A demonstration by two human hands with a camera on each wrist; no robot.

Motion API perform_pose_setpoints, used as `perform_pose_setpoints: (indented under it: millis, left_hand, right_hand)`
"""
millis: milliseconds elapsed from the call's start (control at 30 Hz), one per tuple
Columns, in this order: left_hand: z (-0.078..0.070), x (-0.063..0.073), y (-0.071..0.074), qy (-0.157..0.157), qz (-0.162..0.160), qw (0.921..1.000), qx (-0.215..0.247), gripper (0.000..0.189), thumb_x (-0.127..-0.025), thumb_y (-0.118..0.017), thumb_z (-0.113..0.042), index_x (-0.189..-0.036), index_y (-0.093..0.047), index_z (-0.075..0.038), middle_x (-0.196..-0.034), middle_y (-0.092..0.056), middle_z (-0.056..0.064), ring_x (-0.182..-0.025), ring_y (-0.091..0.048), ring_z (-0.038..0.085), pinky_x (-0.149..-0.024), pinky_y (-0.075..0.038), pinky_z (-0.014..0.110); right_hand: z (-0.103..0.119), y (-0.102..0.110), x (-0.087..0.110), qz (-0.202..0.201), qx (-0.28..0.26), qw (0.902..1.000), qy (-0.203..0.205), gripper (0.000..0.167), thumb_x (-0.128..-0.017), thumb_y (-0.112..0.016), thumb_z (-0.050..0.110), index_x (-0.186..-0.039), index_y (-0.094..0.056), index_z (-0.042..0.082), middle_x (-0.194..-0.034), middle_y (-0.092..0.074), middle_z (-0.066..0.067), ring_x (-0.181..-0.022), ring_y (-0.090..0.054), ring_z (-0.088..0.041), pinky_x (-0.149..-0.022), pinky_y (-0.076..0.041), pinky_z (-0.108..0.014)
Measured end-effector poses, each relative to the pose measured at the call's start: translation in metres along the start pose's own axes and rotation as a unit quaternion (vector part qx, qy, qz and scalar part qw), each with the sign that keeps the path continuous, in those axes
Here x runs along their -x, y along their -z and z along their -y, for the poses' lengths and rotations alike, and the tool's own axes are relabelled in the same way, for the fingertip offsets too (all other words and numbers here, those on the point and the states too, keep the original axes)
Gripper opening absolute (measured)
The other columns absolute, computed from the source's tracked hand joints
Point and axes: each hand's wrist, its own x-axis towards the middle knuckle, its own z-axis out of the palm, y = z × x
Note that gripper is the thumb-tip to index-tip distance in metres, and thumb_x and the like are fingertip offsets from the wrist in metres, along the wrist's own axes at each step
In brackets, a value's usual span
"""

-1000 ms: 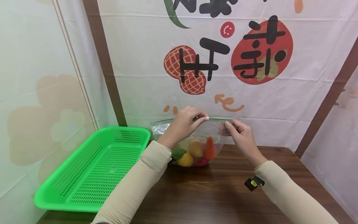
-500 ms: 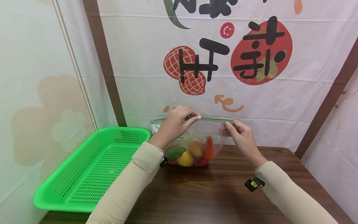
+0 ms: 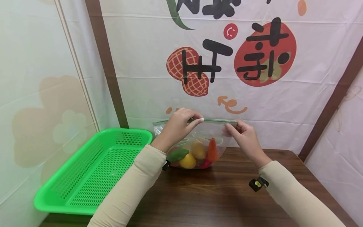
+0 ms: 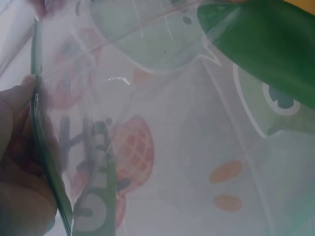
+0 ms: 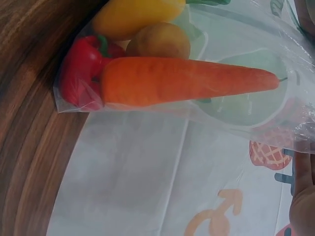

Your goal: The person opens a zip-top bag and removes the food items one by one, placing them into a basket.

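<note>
A clear zip bag stands upright at the back of the table, its green zip strip along the top. My left hand pinches that strip near its middle between thumb and fingers. At the strip's right end, my right hand pinches the bag's top corner. Inside the bag lie a carrot pointing up, a red bell pepper, a yellow fruit, a brownish round item and a long green item. My left forearm covers part of the bag's left side.
A green perforated plastic basket with nothing in it stands left of the bag. Dark wooden table spreads in front. A white printed curtain rises close behind the bag, and another hangs at the left.
My left hand has slid left along the zip strip, then stayed put over the last half second. The green item shows more now. My right thumb has shifted slightly at the corner.
</note>
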Motion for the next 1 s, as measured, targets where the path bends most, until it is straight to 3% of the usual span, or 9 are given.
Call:
perform_pose_setpoints:
  millis: [167, 267, 333, 467, 533, 633, 700, 767, 1000]
  left_hand:
    - [-0.001, -0.001, -0.003, 0.008, 0.006, 1.0000, -0.001, 0.017, -0.097, -0.068, -0.027, -0.103, -0.076, -0.014, -0.100, -0.072, -0.004, -0.097, -0.057, 0.015, -0.083, -0.047, 0.030]
    - [-0.001, -0.002, -0.003, 0.007, 0.010, 0.9999, -0.006, 0.017, -0.097, -0.068, -0.027, -0.103, -0.076, -0.013, -0.100, -0.072, -0.004, -0.096, -0.056, 0.014, -0.083, -0.048, 0.029]
    - [-0.002, -0.002, -0.003, 0.007, 0.011, 0.9999, -0.010, 0.017, -0.097, -0.067, -0.027, -0.103, -0.076, -0.013, -0.100, -0.072, -0.004, -0.096, -0.056, 0.014, -0.082, -0.048, 0.029]
    - [-0.002, -0.003, -0.002, 0.007, 0.008, 0.9999, -0.012, 0.017, -0.097, -0.068, -0.027, -0.103, -0.076, -0.013, -0.099, -0.072, -0.004, -0.095, -0.056, 0.015, -0.081, -0.048, 0.029]
    - [-0.002, -0.003, -0.002, 0.007, 0.008, 0.9999, -0.010, 0.017, -0.097, -0.068, -0.026, -0.103, -0.076, -0.013, -0.099, -0.072, -0.004, -0.095, -0.055, 0.015, -0.081, -0.048, 0.029]
    - [-0.003, -0.003, -0.002, 0.005, 0.009, 0.9999, -0.010, 0.017, -0.097, -0.068, -0.026, -0.103, -0.076, -0.013, -0.098, -0.072, -0.003, -0.093, -0.055, 0.016, -0.079, -0.047, 0.029]
    - [-0.003, -0.003, -0.002, 0.004, 0.011, 0.9999, -0.012, 0.017, -0.097, -0.068, -0.027, -0.103, -0.076, -0.013, -0.098, -0.072, -0.003, -0.091, -0.054, 0.015, -0.077, -0.047, 0.028]
    - [-0.003, -0.003, -0.002, 0.004, 0.013, 0.9998, -0.015, 0.018, -0.097, -0.067, -0.027, -0.103, -0.076, -0.013, -0.098, -0.071, -0.004, -0.090, -0.054, 0.015, -0.076, -0.046, 0.028]
    - [-0.003, -0.003, -0.002, 0.004, 0.016, 0.9998, -0.014, 0.018, -0.097, -0.068, -0.026, -0.103, -0.076, -0.012, -0.099, -0.072, -0.003, -0.093, -0.055, 0.016, -0.079, -0.047, 0.028]
  right_hand:
    - [0.004, 0.000, -0.007, -0.007, 0.059, 0.9978, 0.028, 0.021, -0.095, -0.071, 0.020, -0.110, -0.068, 0.005, -0.094, -0.072, -0.010, -0.080, -0.070, -0.017, -0.074, -0.056, -0.023]
    - [0.010, -0.001, -0.014, -0.006, 0.149, 0.9848, 0.088, 0.020, -0.092, -0.074, 0.020, -0.109, -0.071, 0.009, -0.094, -0.072, -0.003, -0.078, -0.069, -0.015, -0.070, -0.056, -0.024]
    - [0.014, -0.001, -0.019, -0.005, 0.238, 0.9592, 0.152, 0.018, -0.090, -0.077, 0.018, -0.105, -0.072, 0.008, -0.091, -0.071, -0.001, -0.076, -0.067, -0.015, -0.068, -0.055, -0.028]
    - [0.021, -0.005, -0.026, 0.001, 0.365, 0.8952, 0.255, 0.019, -0.087, -0.079, 0.013, -0.101, -0.070, 0.005, -0.090, -0.070, -0.006, -0.079, -0.065, -0.019, -0.071, -0.056, -0.039]
    - [0.023, -0.007, -0.028, 0.010, 0.391, 0.8767, 0.280, 0.021, -0.086, -0.079, 0.012, -0.102, -0.070, 0.003, -0.092, -0.070, -0.008, -0.079, -0.065, -0.021, -0.070, -0.057, -0.040]
    - [0.025, -0.011, -0.029, 0.021, 0.411, 0.8594, 0.303, 0.021, -0.086, -0.078, 0.012, -0.103, -0.069, 0.003, -0.093, -0.071, -0.009, -0.078, -0.064, -0.022, -0.069, -0.057, -0.038]
    - [0.027, -0.015, -0.029, 0.027, 0.415, 0.8519, 0.318, 0.021, -0.087, -0.078, 0.012, -0.103, -0.069, 0.002, -0.092, -0.071, -0.009, -0.076, -0.064, -0.022, -0.067, -0.057, -0.036]
    - [0.028, -0.018, -0.029, 0.033, 0.411, 0.8510, 0.326, 0.020, -0.087, -0.078, 0.012, -0.103, -0.069, 0.002, -0.091, -0.071, -0.009, -0.074, -0.063, -0.021, -0.066, -0.056, -0.035]
    - [0.028, -0.024, -0.030, 0.048, 0.385, 0.8684, 0.309, 0.018, -0.090, -0.076, 0.011, -0.105, -0.070, 0.004, -0.093, -0.070, -0.008, -0.078, -0.062, -0.019, -0.068, -0.056, -0.033]
